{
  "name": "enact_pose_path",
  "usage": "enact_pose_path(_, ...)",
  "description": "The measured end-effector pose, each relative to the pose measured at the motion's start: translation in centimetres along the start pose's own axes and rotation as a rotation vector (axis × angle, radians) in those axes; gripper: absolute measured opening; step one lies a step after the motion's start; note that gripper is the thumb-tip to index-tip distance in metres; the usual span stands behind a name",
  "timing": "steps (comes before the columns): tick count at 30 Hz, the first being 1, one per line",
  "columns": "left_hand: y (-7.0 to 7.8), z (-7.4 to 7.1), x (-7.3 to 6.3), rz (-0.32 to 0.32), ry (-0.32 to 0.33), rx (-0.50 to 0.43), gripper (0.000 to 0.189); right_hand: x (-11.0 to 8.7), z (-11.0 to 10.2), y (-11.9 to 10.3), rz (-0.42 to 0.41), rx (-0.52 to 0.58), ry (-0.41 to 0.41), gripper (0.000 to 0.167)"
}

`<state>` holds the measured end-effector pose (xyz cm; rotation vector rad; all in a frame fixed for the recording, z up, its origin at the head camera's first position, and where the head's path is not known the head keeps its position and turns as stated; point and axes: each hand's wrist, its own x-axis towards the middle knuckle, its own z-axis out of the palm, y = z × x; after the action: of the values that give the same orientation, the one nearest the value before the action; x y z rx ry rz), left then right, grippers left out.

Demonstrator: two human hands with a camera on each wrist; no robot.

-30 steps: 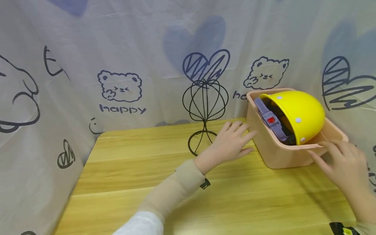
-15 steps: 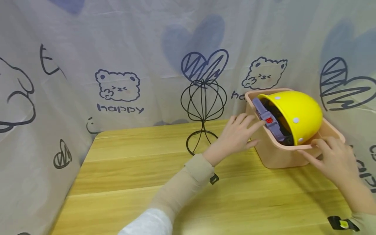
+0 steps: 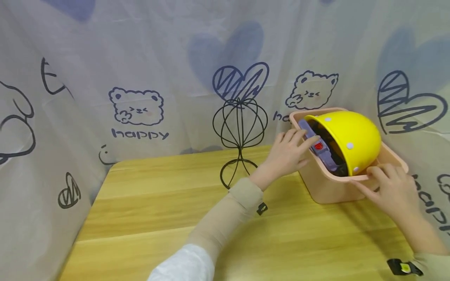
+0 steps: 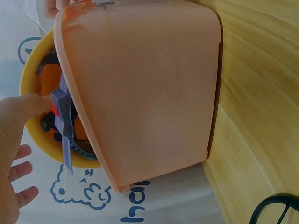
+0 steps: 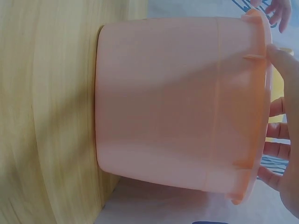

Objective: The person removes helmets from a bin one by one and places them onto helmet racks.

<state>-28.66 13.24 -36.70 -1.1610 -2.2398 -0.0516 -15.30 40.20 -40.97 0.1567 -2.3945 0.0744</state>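
A yellow hard hat [image 3: 362, 136] lies tipped in a pink plastic bin [image 3: 327, 191] at the table's right, its hollow side turned left. Its grey-purple headband [image 3: 327, 158] with a red mark faces the near left rim. My left hand [image 3: 286, 154] reaches over that rim with fingers spread; in the left wrist view, the thumb [image 4: 35, 105] is right at the red mark and the other fingers stand apart. At the near right rim, my right hand [image 3: 393, 187] grips the bin, thumb outside and fingers over the edge.
Left of the bin stands a black wire stand [image 3: 240, 136] with a round cage top, close behind my left forearm. The wooden table [image 3: 158, 203] backs onto a printed cloth curtain [image 3: 140, 50], which also hangs along both sides.
My left hand has moved right, from beside the bin to over its rim at the headband. The right hand has stayed at the near rim; the hat and bin keep their places.
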Motion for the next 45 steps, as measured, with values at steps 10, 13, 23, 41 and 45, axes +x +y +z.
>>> enact_pose_path(10, -0.3, 1.6, 1.2, 0.027, 0.078, 0.042, 0.057, -0.6, 0.2, -0.6, 0.117, 0.024, -0.124, 0.062)
enact_pose_path(13, -0.6, 2.0, 1.6, 0.037, 0.095, 0.044, 0.056, -0.7, 0.4, -0.7, 0.100, 0.027, -0.088, 0.063)
enact_pose_path(23, -0.4, 2.7, 2.8, 0.084, 0.095, 0.029, 0.057, -1.0, 0.4, -0.6, 0.076, 0.054, -0.006, 0.071)
enact_pose_path(41, -0.7, 2.8, 3.9, 0.283, 0.007, 0.064, 0.057, -1.0, 0.5, -0.5, 0.124, 0.043, -0.046, 0.074)
enact_pose_path(45, -0.7, 3.0, 4.1, 0.289, 0.007, 0.031, 0.057, -1.0, 0.5, -0.4, 0.122, 0.048, -0.038, 0.077)
